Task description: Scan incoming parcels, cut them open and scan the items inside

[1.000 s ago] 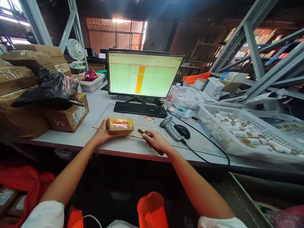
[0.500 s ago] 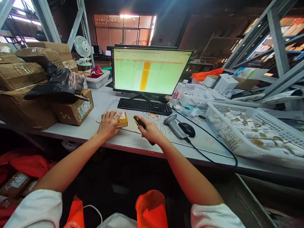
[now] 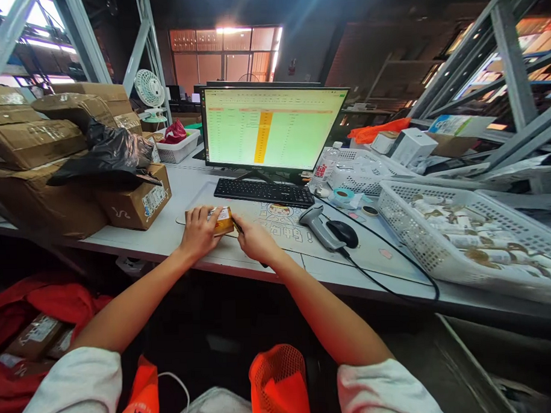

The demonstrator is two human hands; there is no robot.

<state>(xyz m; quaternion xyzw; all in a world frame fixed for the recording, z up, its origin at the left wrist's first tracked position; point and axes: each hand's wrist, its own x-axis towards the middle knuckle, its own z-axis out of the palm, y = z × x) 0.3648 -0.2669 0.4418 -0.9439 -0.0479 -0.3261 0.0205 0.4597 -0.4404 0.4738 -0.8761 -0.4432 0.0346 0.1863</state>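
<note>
The small box (image 3: 224, 223) lies near the front of the desk (image 3: 145, 237), over the left part of the printed mat (image 3: 255, 212) and on the near side of the keyboard (image 3: 263, 191). The left hand (image 3: 198, 232) grips it from the left, fingers laid over its top. The right hand (image 3: 257, 239) is closed around a slim dark tool (image 3: 237, 226), probably a cutter, whose tip stands at the box's right end.

The step in hand seems to be working the tool against that end. To do it well, the left hand should press the box firmly to the mat and keep its fingertips back from the right edge, away from the tool's line. A shallow, light stroke would suit, since a deep one could mark whatever is inside, and the tip is best steered clear of the left hand.

Much is hard to make out. The right hand covers most of the tool; only its tip and a bit of its lower end show, and whether a blade is out cannot be told. Whether the tip touches the box or stops just beside it is also unclear. The left hand hides the box's left half, and the print on its label is too small to read.
</note>
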